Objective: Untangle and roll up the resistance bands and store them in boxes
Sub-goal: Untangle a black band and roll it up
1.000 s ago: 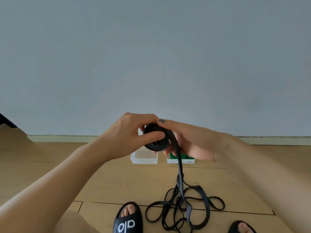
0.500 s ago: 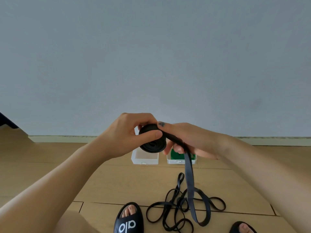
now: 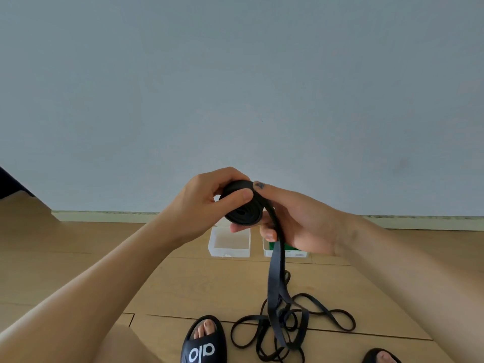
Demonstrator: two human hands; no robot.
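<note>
Resistance bands: one part-rolled, tangle outstanding

Black resistance band (image 3: 275,268): held at chest height above the wooden floor (image 3: 78,258). Upper portion wound into a tight coil (image 3: 243,208); remainder hangs as a flat strap into the pile below.

Left hand (image 3: 201,203): thumb and fingers pinch the coil's faces. Right hand (image 3: 296,221): index finger lies over the coil's top, lower fingers curl around the strap just beneath it.

Tangle (image 3: 290,328): loose black loops on the floor between two slippered feet; whether one band or several, cannot tell.

Boxes: clear box (image 3: 229,251), nothing visible inside; neighbouring box (image 3: 293,254) holds something green, presumably a stored band.

Status, judged: rolling underway, roughly midway overall; this band still needs finishing and boxing.
</note>
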